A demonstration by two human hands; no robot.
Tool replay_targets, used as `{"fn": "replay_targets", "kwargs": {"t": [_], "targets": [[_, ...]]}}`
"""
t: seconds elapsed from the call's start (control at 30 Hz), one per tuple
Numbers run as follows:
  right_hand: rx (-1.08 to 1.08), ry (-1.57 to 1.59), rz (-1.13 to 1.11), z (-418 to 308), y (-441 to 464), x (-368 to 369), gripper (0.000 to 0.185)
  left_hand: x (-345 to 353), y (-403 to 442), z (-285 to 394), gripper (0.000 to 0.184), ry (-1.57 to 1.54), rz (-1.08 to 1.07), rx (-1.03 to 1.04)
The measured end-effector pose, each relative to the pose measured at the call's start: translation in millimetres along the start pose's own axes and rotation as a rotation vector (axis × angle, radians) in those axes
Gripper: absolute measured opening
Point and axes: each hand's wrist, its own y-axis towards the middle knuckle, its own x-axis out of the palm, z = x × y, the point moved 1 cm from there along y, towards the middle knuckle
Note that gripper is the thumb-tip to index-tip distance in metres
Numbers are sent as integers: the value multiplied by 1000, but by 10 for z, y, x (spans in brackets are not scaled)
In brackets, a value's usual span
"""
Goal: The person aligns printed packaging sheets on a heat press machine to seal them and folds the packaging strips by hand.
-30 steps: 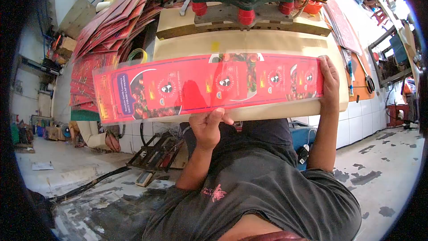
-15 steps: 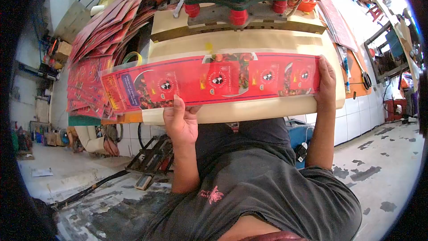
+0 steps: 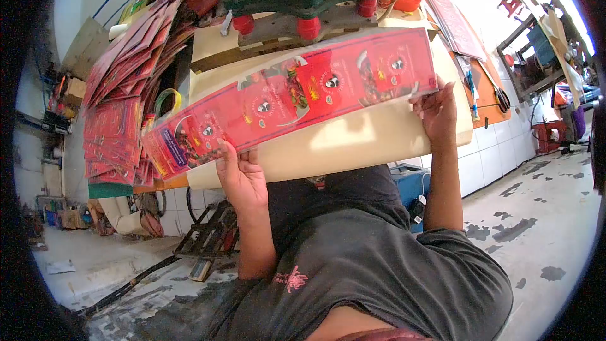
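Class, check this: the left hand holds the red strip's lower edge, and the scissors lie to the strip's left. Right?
Not quite: the head view shows the scissors to the right of the strip; the left hand does hold its lower edge.

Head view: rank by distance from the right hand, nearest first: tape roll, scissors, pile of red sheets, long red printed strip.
From the right hand:
1. long red printed strip: right end at the fingers
2. scissors: right, on the orange surface
3. tape roll: left, beyond the strip
4. pile of red sheets: far left
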Motion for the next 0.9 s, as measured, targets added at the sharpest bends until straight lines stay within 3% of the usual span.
{"fn": "replay_targets", "kwargs": {"t": [0.03,0.1,0.23,0.3,0.47,0.57,0.63,0.9], "targets": [[-36,-193,-41,24,-36,88,62,-5,4,-4,36,-2,45,5],[99,-127,40,200,-117,183,66,73,0,-20,32,-11,21,5],[133,-419,-181,257,-325,993,51,224,-28,-78,30,-18,-10,-13],[166,-365,-171,275,-391,1309,46,270,-40,-117,30,-25,-3,-28],[181,-378,-8,467,-401,1406,46,267,-34,-169,30,-16,-37,-57],[189,-338,10,479,-403,1414,44,232,-24,-201,32,0,-73,-66],[158,-370,14,475,-401,1424,43,315,-31,-208,32,13,59,-62],[162,-332,88,522,-432,1441,47,136,-13,-264,29,48,26,-107]]}}
